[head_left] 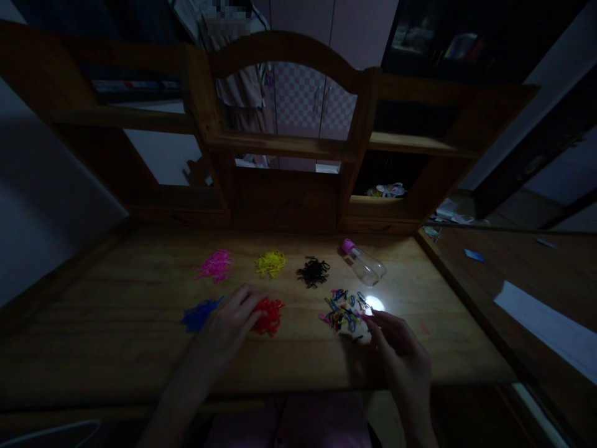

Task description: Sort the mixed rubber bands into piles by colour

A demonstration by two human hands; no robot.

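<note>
Small rubber bands lie sorted by colour on the wooden desk: a pink pile point(215, 266), a yellow pile point(270, 264), a black pile point(313, 272), a blue pile point(198, 315) and a red pile point(270, 316). My left hand point(236, 314) reaches over from the blue side, its bent fingertips touching the red pile's left edge; what they grip is hidden. At the right edge of a mixed-colour pile point(344, 312), my right hand point(401, 345) pinches what looks like a pink rubber band point(365, 317) between thumb and forefinger.
A clear bottle point(366, 266) with a pink cap lies on its side behind the mixed pile. Along the back of the desk point(116, 280) stands a wooden shelf unit point(284, 148). A white paper strip point(548, 323) lies on the brown surface to the right.
</note>
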